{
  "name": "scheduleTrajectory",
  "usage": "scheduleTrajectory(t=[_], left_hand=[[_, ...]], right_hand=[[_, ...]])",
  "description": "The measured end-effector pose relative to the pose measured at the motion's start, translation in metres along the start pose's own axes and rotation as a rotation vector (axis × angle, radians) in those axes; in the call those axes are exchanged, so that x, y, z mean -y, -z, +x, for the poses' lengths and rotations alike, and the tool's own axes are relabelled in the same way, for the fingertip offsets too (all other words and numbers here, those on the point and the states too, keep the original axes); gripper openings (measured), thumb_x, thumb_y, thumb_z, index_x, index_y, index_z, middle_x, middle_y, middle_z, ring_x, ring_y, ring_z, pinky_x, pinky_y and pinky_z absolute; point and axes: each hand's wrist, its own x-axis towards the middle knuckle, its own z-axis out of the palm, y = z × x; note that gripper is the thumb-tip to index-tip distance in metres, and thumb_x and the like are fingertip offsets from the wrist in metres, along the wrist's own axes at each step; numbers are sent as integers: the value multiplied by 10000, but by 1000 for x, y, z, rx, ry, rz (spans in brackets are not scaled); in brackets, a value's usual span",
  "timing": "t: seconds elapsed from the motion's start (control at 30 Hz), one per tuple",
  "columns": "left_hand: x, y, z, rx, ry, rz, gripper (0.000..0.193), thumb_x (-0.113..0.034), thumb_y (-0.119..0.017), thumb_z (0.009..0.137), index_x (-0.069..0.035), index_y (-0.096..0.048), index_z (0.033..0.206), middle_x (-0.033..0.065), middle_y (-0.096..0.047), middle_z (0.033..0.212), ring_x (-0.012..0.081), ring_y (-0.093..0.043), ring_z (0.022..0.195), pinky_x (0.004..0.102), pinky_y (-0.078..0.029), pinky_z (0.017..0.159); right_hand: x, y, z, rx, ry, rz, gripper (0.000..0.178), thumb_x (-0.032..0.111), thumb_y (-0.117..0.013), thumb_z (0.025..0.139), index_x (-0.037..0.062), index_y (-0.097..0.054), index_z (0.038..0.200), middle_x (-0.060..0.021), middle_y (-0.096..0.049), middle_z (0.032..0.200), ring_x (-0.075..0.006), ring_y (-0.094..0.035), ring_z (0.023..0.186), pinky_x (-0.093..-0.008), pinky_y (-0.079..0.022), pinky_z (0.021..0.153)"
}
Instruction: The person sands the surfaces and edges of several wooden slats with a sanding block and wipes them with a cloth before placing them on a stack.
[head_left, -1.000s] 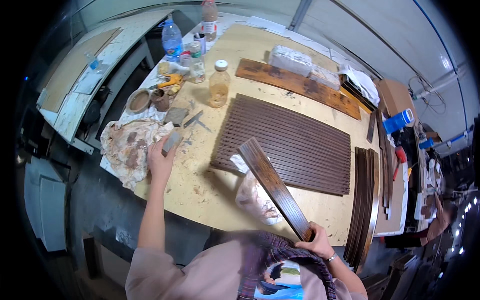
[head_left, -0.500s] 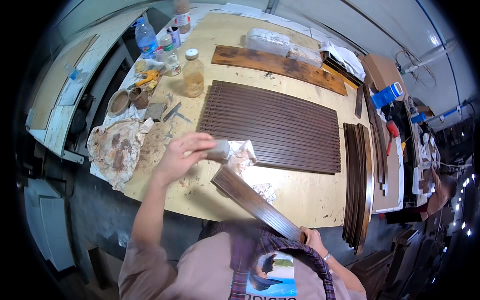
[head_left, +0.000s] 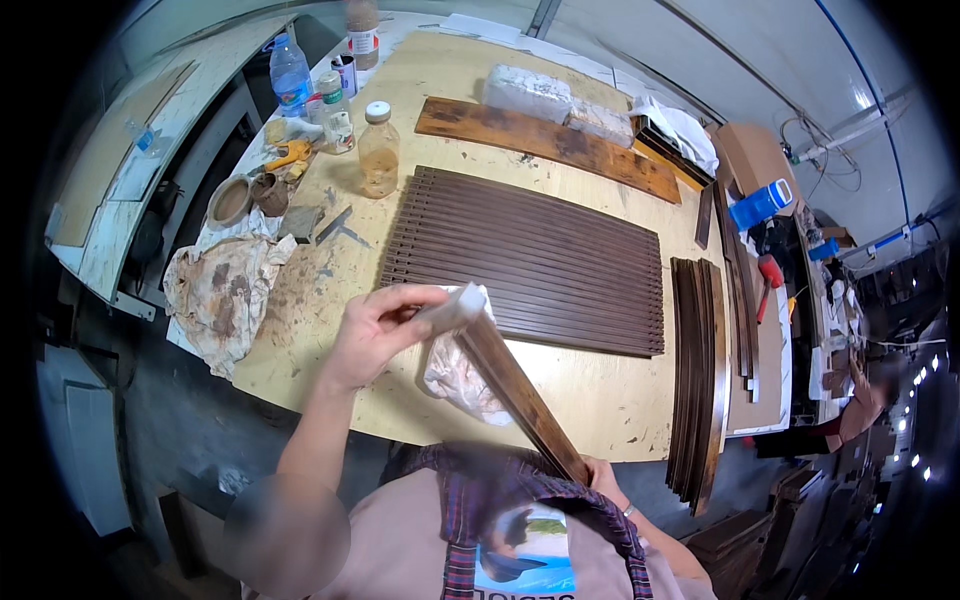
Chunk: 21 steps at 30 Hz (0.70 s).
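My left hand (head_left: 375, 338) pinches a grey sanding block (head_left: 448, 312) between thumb and fingers. The block meets the far end of a dark brown wooden strip (head_left: 522, 398), which slants over the table toward my body. Closed around the strip's near end is my right hand (head_left: 606, 484), its fingers partly hidden. A stained white rag (head_left: 452, 378) lies beneath and beside the strip's upper part. Beyond it, a row of dark brown slats (head_left: 530, 262) lies side by side on the yellowish work table (head_left: 320, 385).
Bottles, including a capped jar of cloudy liquid (head_left: 379, 155), stand at the back left above a stained cloth (head_left: 225, 300). A brown board (head_left: 550, 148) lies at the back. Stacked strips (head_left: 697, 380) and a red mallet (head_left: 768, 280) are at the right. Another person (head_left: 855, 415) is farther right.
The strip has turned, with a narrower face showing, and now points more steeply away from me. My left hand has moved right, bringing the block from beside the rag to the strip's end.
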Motion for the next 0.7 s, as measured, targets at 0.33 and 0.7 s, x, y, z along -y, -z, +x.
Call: scheduleTrajectory(t=[0.33,0.7], left_hand=[[22,-37,24,-176,98,-149,276,65,-631,846,38,-582,1116,77,-633,1002,117,-608,893,249,-508,831],[45,-44,5,-271,240,-319,249,36,-610,880,56,-561,1124,99,-648,992,126,-627,888,249,-513,814]], right_hand=[[2,2,6,82,19,102,519,109,-809,699,-52,-610,1150,-60,-670,1019,-77,-557,940,-268,-467,853],[121,121,93,-512,558,839,354,65,-709,776,29,-494,1054,-101,-639,838,-199,-639,668,-298,-547,603]])
